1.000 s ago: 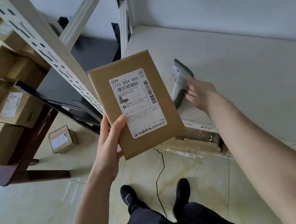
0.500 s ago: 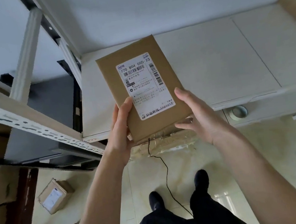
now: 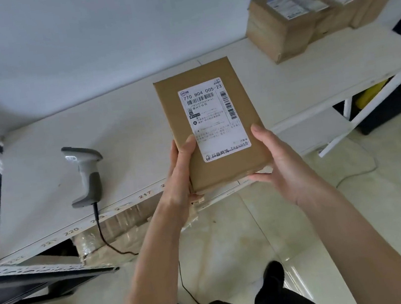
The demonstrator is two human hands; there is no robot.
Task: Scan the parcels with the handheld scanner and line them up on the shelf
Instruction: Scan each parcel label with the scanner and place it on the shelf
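The left hand [image 3: 181,170] grips the near left edge of the parcel [image 3: 212,124], thumb curled over the top face, fingers hidden underneath. The right hand [image 3: 278,166] holds the near right corner, thumb lying along the side edge and fingertips pinching under the bottom edge. Between them the parcel hangs flat-faced above the front lip of the shelf [image 3: 301,84], label [image 3: 212,118] up and readable.

The scanner [image 3: 87,174] lies on its side on the shelf at about 9 o'clock from the parcel, well apart from it, its cable [image 3: 101,229] trailing off the front edge toward the floor. A row of parcels [image 3: 303,14] already stands at about 1 o'clock, at the back of the shelf by the wall.

The step in hand looks like carrying this parcel over to join that row. To do it well:

1. Keep both hands on until the parcel is over bare shelf; the grip sits low, so the far end could dip.
2. Travel toward 1 o'clock, clear of the scanner and its cable.
3. Set it just beside the nearest box in the row, label facing out like its neighbours.
4. Square its edge to theirs before letting go.

Whether it has been scanned cannot be told from this view.
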